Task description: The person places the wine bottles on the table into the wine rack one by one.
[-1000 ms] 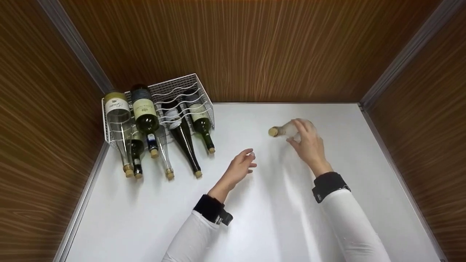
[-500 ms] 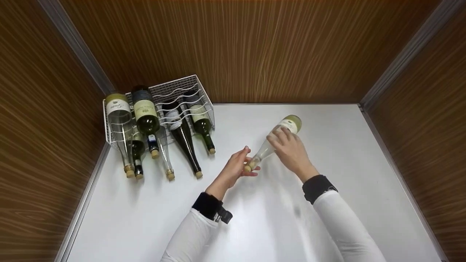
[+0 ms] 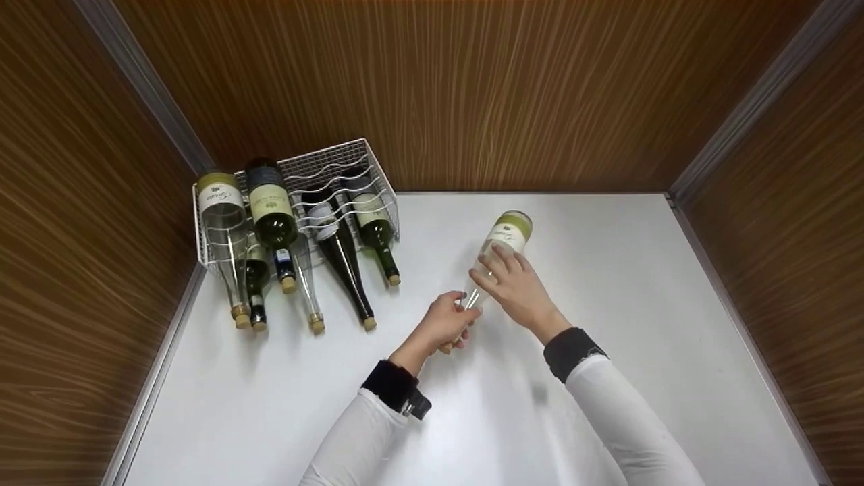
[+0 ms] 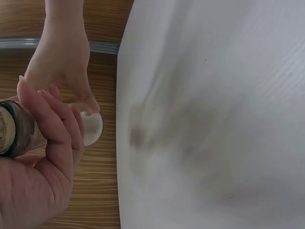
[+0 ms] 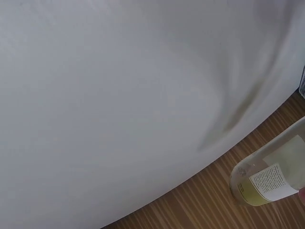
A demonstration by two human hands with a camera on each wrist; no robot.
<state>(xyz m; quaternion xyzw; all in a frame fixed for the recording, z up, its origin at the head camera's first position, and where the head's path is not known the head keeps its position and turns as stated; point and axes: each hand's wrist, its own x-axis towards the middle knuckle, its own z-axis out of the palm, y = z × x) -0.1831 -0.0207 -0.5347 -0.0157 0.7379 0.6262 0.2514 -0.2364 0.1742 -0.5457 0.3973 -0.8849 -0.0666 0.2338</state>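
In the head view, a clear wine bottle [image 3: 506, 233] with a white and yellow-green label slants over the white table, base up and away, corked neck down. My left hand [image 3: 442, 322] grips its neck, fingers curled round the glass. The cork [image 4: 6, 129] pokes out past those fingers in the left wrist view. My right hand [image 3: 520, 287] lies along the bottle's body with its fingers spread and fairly straight. Only one right fingertip [image 5: 302, 195] shows at the edge of the right wrist view, beside the label.
A white wire rack [image 3: 385, 182] stands at the back left against the wood panel [image 3: 472, 94]. It holds several corked wine bottles, necks facing forward, including a dark one [image 3: 344, 263] and a green one [image 3: 374, 229]. White tabletop [image 3: 634, 304] stretches to the right.
The bottle has come from the right toward the left hand and turned neck-down toward me. My left hand has closed round its neck, and my right hand's fingers have straightened on the body.
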